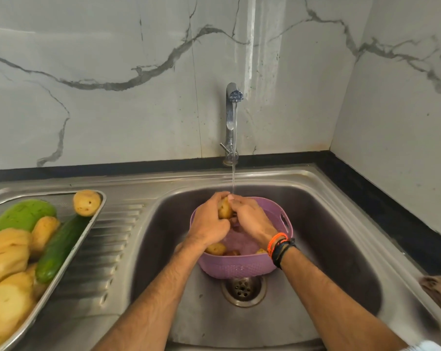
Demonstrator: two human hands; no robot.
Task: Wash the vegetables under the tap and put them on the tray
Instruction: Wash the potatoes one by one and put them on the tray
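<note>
Potato (224, 211) clamped betw. both hands, left hand (209, 221) and right hand (252, 220) curled round it, over the purple basket (239, 268) in the sink (341, 224). I shd turn it under the stream (233, 181), rub every side, then move it to the tray (92, 219) at the sink's left edge.

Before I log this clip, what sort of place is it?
Most likely a home kitchen: a steel sink with a running tap, marble-look wall tiles, and a tray of washed vegetables on the drainboard.
</note>
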